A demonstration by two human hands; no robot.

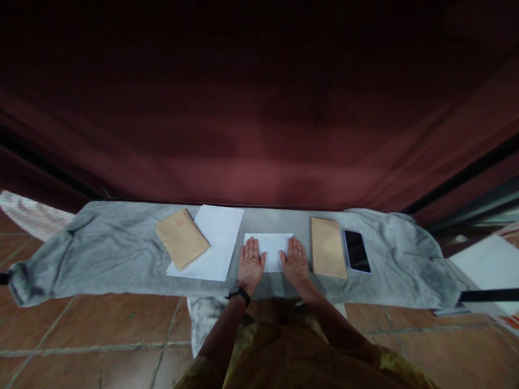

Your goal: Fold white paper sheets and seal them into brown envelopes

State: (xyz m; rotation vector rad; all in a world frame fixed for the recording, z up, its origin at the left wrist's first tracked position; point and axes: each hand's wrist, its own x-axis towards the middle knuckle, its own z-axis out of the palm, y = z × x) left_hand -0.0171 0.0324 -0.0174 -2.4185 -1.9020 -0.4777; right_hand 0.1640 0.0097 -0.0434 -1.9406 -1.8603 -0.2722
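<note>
Grey cloth [399,248], a white paper [272,253] near its middle.
The left hand [250,267] and right hand [295,266] lie flat over the paper's side edges, gripping nothing; fingers [251,247] extended, nearly together, thumbs splayed inward.

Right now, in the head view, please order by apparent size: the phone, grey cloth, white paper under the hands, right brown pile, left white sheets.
1. Grey cloth
2. Left white sheets
3. White paper and right brown pile: too alike to rank, as left hand and right hand partly cover the paper
4. Phone
</note>
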